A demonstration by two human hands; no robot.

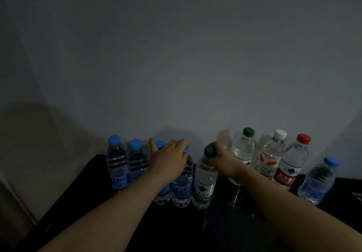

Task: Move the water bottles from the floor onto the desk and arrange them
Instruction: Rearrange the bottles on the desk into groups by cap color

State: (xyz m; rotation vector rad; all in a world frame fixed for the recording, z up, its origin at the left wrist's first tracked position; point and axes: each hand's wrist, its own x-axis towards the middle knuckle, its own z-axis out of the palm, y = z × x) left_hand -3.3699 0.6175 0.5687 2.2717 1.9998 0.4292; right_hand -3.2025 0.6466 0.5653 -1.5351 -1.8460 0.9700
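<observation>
Left hand (168, 159): draped over blue-capped bottle (182, 185), lower centre; thumb splayed, fingertips hidden, so I cannot tell whether it grips.
Right hand (223, 159): fingers curled round neck of green-capped bottle (203, 185), just right.
Both bottles: upright on dark desk (137, 222).
Neighbour bottle (159, 145): mostly hidden behind the left wrist.

My desk (195, 232): bottles (271, 157) stand in a row along its far edge; the wall (176, 56) rises directly behind it.
</observation>
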